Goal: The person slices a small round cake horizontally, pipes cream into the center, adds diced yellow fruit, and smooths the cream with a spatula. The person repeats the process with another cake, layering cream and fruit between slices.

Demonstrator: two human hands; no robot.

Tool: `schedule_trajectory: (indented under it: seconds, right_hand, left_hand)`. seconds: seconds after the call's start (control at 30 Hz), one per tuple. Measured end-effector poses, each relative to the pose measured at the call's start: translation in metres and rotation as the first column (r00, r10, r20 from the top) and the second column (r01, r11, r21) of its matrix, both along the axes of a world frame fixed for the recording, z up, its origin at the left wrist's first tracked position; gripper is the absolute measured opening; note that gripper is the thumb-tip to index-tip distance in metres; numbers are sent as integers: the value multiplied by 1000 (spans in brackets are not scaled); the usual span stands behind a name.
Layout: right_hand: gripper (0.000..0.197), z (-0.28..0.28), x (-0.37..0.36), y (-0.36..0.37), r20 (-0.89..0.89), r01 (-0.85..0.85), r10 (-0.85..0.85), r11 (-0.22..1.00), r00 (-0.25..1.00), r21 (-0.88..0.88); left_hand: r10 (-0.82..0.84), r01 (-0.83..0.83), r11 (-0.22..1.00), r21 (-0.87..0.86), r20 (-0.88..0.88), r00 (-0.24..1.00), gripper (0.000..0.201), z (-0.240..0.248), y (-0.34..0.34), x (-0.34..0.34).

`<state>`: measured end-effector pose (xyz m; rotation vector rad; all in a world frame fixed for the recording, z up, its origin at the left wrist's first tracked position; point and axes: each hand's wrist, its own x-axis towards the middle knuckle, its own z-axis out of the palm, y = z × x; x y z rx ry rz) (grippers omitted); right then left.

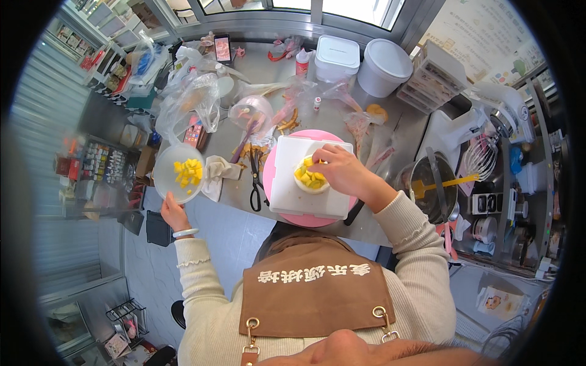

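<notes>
My left hand (174, 211) grips the rim of a shallow, pale bowl (162, 165) at the left, held level off the table's edge. Yellow mango cubes (188, 174) lie loose in it. At the centre, a small round white cake (312, 189) is topped with more mango cubes (310, 175). It sits on a white square board (287, 198), which rests on a pink round turntable (268, 174). My right hand (345, 169) is over the cake, its fingers pinched together at the mango on top; whatever is between the fingertips is hidden.
Black scissors (255, 183) and a crumpled cloth (218, 174) lie left of the turntable. Behind are plastic bags (195, 100), a pink bowl (251, 110) and white tubs (383, 67). Right stand a metal pot (452, 204) with a yellow spatula (461, 180) and a stand mixer (488, 113).
</notes>
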<state>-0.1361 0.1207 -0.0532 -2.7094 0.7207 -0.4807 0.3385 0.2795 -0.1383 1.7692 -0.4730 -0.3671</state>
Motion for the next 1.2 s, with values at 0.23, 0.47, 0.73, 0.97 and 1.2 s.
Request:
schedule_trajectory:
  seconds: [0.23,0.47,0.73,0.97,1.2]
  right_hand:
    - [28,45,-27,18,300,261,-265,964,916,57]
    - [20,36,-64,86,290,688,-718,693,633,214]
    - [31,-45,-82,143,294,874,-927,333,234,354]
    - [32,-149,-85,118,141,644,-990,106,-3,757]
    - [39,-190,-96,-23,-193,958,-957,170,216,231]
  left_hand:
    - [183,-167,980,110,-166,969,47,-99,8,63]
    - [139,-78,963,259,-228,964,46,-205,-23,126]
    - [13,130,930,343,-385,923,92,-195,-34,150]
    - [-278,208,848,488,75,958,59,-167,3,80]
    - [-499,494,860,130,6,867,29,-100,-5,-54]
